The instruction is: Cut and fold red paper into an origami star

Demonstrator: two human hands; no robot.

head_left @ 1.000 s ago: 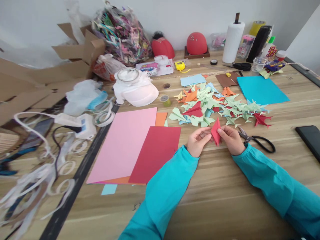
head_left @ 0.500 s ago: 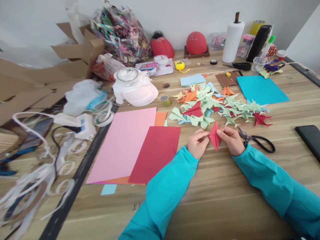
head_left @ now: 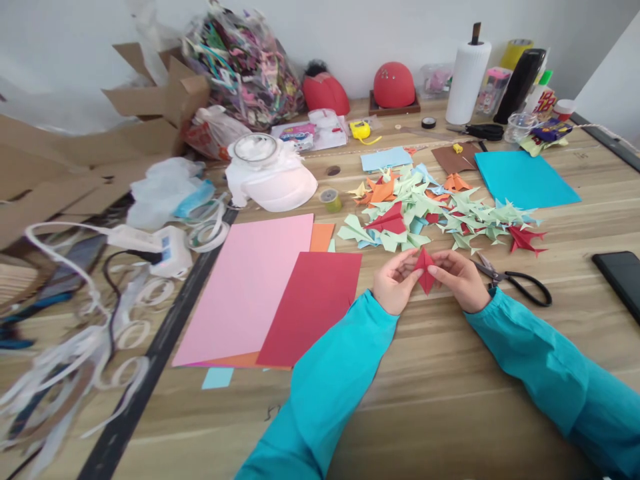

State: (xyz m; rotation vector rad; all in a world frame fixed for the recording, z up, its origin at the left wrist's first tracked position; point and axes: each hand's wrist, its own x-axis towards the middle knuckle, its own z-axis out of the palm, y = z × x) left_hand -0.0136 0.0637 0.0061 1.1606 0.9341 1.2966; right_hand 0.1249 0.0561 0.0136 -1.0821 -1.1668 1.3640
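Between my two hands is a small red folded paper diamond (head_left: pixel 425 279), held upright above the table. My left hand (head_left: pixel 397 283) pinches its left side with thumb and fingers. From the other side, my right hand (head_left: pixel 459 280) grips it the same way, thumb on the front face. Just beyond my hands lies a heap of folded paper pieces (head_left: pixel 410 193), mostly pale green with some orange, blue and red ones. Black-handled scissors (head_left: pixel 525 283) rest beside my right wrist, their blades partly behind it.
Pink paper (head_left: pixel 250 280) and a dark red sheet (head_left: pixel 315 307) lie left of my hands. A blue sheet stack (head_left: pixel 527 180) is at the back right, a phone (head_left: pixel 617 283) at the right edge. White tape, cables and a power strip (head_left: pixel 170 252) crowd the left.
The red paper diamond has turned and shifted slightly left, showing a darker, creased face. My left fingers have closed in on its side; the other things stay put.
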